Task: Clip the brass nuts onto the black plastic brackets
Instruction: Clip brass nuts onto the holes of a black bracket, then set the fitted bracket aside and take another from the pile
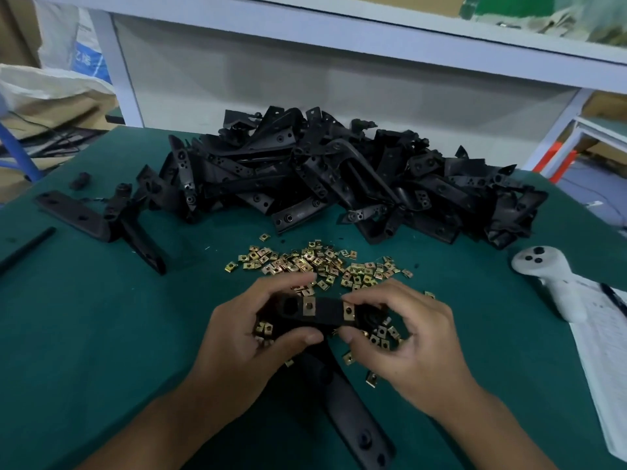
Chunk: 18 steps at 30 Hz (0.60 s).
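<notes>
We see the left hand [237, 337] gripping a black bracket [325, 315] above the green table [101, 334] | right hand [403, 340] pinches its other end at a clipped brass nut [348, 312] | second nut [309, 306] sits mid-bracket | loose nuts [315, 262] beyond the hands, bracket heap [339, 178] behind.

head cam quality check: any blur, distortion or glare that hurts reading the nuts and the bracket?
Head view: wide-angle bend in the shelf edge; top right corner smeared; held bracket and its two clipped nuts readable; black bracket pile loses detail in shadow; no glare on the green mat.
</notes>
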### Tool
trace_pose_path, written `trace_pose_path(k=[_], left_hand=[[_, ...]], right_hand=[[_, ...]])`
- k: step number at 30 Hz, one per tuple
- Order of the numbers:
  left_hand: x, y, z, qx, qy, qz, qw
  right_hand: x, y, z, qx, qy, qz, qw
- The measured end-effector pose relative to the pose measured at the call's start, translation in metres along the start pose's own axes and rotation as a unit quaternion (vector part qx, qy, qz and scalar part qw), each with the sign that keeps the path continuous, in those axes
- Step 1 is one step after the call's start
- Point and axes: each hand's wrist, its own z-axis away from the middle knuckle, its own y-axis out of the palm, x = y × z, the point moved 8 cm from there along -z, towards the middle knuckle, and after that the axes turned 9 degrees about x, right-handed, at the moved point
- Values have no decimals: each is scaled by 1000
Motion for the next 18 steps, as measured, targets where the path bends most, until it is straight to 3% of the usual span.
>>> trace_pose_path(k=[9,13,18], left_hand=[[-22,8,4,5,-1,51,999],[-50,26,-3,36,18,12,999],[-111,98,-15,116,112,-11,987]], right_hand=[[26,-20,-1,14,-63,80,995],[47,-60,21,-5,-15,123,992],[74,-132,102,-95,95,141,981]])
